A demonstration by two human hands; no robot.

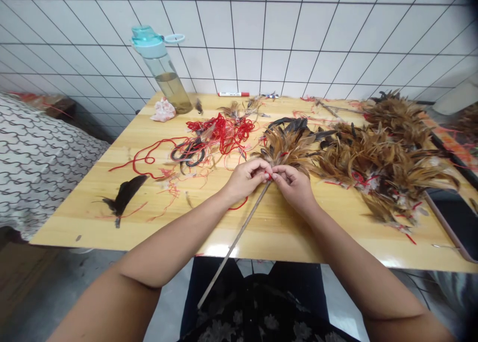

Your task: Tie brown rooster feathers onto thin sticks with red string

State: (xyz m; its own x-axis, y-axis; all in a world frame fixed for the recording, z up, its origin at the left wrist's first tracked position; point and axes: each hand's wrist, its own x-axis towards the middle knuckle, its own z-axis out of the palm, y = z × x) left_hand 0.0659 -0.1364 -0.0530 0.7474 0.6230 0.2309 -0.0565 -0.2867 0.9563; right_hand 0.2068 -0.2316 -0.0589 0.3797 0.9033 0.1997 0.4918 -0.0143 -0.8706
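My left hand and my right hand meet over the wooden table, both pinched closed on red thread at the top of a thin stick. The stick slants down toward my lap and carries a bunch of brown feathers just beyond my fingers. A strand of red thread hangs below my left wrist.
A big heap of brown feathers covers the table's right side. A tangle of red thread and scissors lie centre-left, a single dark feather nearer left. A teal-capped bottle, crumpled tissue and red marker stand at the back.
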